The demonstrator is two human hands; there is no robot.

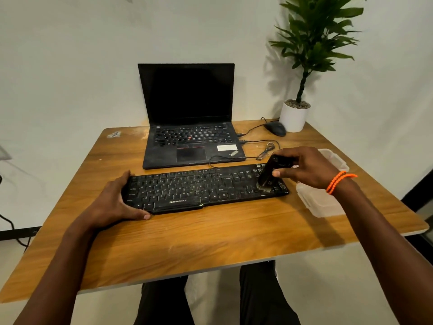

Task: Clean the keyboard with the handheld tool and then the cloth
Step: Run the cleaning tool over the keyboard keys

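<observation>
A black dusty keyboard [199, 186] lies across the middle of the wooden table [210, 240]. My left hand [117, 199] grips its left end, thumb along the front edge and fingers over the back corner. My right hand [307, 166] holds a black handheld brush tool [269, 173], tilted, with its bristles down on the keys at the keyboard's right end. No cloth is in view.
An open black laptop [189, 127] stands behind the keyboard, cables [262, 153] trailing to its right. A black mouse [276, 129] and a potted plant [295, 116] sit at the back right. Clear plastic containers [321, 202] lie right of the keyboard under my right wrist.
</observation>
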